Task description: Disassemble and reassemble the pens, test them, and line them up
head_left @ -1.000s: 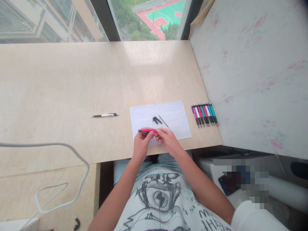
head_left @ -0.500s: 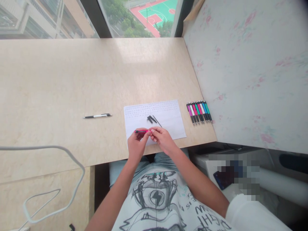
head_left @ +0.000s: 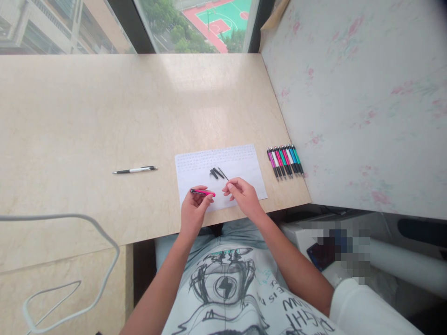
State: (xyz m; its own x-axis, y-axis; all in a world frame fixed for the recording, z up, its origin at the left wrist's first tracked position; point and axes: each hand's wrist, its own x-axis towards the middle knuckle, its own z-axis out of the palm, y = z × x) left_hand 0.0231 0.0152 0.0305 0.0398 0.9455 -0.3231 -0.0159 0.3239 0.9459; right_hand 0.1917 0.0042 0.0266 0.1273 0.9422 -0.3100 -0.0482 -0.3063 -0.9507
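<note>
White pen [head_left: 135,170] on counter [head_left: 87,107], 10 o'clock of left hand [head_left: 193,209], which grasps pink pen barrel [head_left: 203,191] over paper [head_left: 246,163]; best held lightly, steady. Black pieces [head_left: 217,173] at barrel's 1 o'clock, thin black rod [head_left: 222,172] just beside; right hand [head_left: 245,195] at rod's 4 o'clock end, grip or mere touch can't tell, light pinch clear of pieces would suit.

The pale beige, faintly mottled tabletop [head_left: 94,107] has a rectangular white paper sheet [head_left: 240,165] at its near edge. Slim multicoloured pens with black grips [head_left: 285,162] line up beside the right edge; a slim white-and-black pen [head_left: 134,170] lies well left of the sheet.
</note>
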